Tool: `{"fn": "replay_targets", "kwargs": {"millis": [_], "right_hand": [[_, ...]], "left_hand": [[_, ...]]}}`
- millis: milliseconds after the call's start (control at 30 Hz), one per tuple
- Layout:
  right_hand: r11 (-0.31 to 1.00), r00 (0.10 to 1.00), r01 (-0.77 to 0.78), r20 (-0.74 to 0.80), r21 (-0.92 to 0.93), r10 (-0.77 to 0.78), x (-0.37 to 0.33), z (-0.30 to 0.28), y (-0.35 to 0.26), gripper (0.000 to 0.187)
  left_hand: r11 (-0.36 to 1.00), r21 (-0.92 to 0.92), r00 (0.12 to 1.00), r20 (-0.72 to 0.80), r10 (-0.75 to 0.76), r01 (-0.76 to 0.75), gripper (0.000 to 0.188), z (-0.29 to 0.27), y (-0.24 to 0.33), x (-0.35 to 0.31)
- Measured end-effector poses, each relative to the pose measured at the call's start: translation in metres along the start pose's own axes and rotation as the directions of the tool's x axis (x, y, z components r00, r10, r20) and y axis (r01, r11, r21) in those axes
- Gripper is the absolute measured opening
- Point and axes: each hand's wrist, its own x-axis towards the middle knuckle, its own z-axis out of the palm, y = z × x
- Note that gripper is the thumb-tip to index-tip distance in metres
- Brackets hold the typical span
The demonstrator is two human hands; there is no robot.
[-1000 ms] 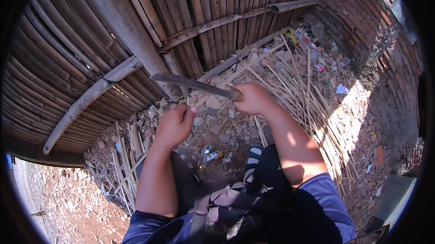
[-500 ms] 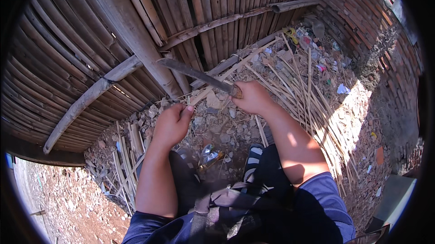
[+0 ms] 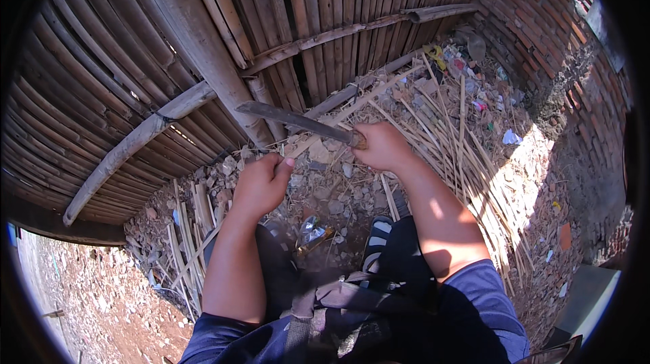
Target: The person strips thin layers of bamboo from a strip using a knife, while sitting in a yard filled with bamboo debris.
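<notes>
right hand swung the blade up toward the bamboo post, tip now higher

The person wears a blue short-sleeved shirt, its sleeves ending above the elbows and leaving both forearms bare. Dark trousers cover the legs. One foot shows a dark sandal with pale stripes. A grey-brown webbing strap runs down the front, over a dark bag.
</notes>
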Motion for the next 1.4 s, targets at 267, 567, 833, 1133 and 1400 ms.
{"fn": "replay_targets", "kwargs": {"millis": [267,567,833,1133,1400], "right_hand": [[0.999,1.0,0.03,-0.009,-0.01,-0.03,-0.001,0.002,0.005,0.033],[1.0,0.999,-0.014,0.043,0.016,0.014,0.0,-0.001,0.005,0.04],[1.0,0.998,-0.013,0.057,-0.006,0.013,0.0,-0.001,0.007,0.041],[0.999,0.998,0.043,0.034,0.016,-0.043,0.002,0.007,0.014,0.045],[1.0,0.997,0.013,0.077,0.004,-0.013,0.002,0.007,0.013,0.046]], "left_hand": [[1.0,0.014,1.0,-0.016,0.019,-0.018,0.04,0.004,-0.001,-0.001],[0.999,0.025,1.0,-0.008,0.025,-0.025,0.039,0.005,-0.002,0.0],[1.0,0.026,1.0,0.004,0.01,-0.01,0.039,0.005,-0.001,0.0],[0.999,0.041,0.999,0.027,-0.017,0.016,0.041,0.006,-0.001,-0.001],[0.998,0.061,0.999,0.036,-0.003,0.001,0.041,0.005,0.002,-0.002]]}}
